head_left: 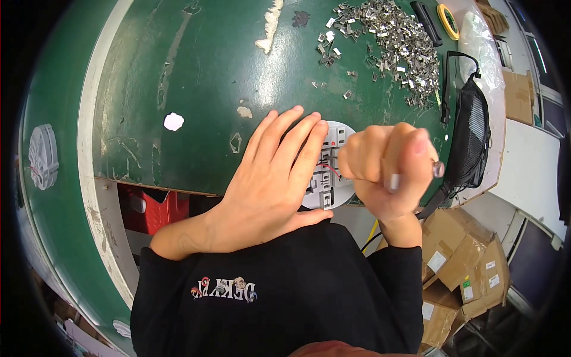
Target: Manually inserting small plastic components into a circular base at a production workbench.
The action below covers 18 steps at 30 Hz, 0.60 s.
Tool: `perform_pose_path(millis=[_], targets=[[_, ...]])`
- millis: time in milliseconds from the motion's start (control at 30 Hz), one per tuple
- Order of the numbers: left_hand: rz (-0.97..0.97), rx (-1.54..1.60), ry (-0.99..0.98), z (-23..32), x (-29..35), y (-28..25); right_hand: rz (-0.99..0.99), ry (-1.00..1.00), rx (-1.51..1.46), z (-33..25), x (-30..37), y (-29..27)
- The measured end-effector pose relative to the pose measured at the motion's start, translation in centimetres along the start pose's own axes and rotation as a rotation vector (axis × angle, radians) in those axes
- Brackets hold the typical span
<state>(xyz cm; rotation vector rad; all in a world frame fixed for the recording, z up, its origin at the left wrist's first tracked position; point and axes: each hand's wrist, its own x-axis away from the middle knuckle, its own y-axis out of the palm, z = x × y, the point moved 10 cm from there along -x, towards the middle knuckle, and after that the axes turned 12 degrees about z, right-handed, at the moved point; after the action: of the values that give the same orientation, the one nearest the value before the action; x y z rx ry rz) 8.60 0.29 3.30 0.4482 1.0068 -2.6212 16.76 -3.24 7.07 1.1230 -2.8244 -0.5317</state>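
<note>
At the near table edge lies a round, light grey plastic housing (339,132) with moulded slots and a thin red wire (333,171) inside. My left hand (267,172) rests across its left side, fingers stretched out flat and thumb along the near rim; the palm hides part of the housing. Just right of it, my right hand (386,163) is closed in a fist, slightly blurred. From the fist's right side pokes the shiny rounded end of a slim tool (438,169). The rest of that tool is covered by the fingers, so its kind is unclear.
A heap of small metal clips (392,38) spreads over the far right of the green table (208,77). A black mesh bag (470,131) lies at the right edge, near a yellow tape roll (448,22). Cardboard boxes (464,262) stand below right. Another grey housing (43,156) lies far left.
</note>
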Motion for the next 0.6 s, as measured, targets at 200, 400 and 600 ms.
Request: perform_pose_path(millis=[200, 400, 600], targets=[[0.002, 0.003, 0.024, 0.3, -0.1, -0.2, 0.11, -0.081, 0.018, 0.0, 0.7, -1.2], [0.082, 0.013, 0.05, 0.2, -3.7, -4.1, 0.108, -0.4, -0.271, -6.8, 2.0, -4.2], [0.447, -0.276, 0.151, -3.2, -19.5, -8.6, 0.222, -0.393, -0.208, -5.5, 2.2, -5.4]])
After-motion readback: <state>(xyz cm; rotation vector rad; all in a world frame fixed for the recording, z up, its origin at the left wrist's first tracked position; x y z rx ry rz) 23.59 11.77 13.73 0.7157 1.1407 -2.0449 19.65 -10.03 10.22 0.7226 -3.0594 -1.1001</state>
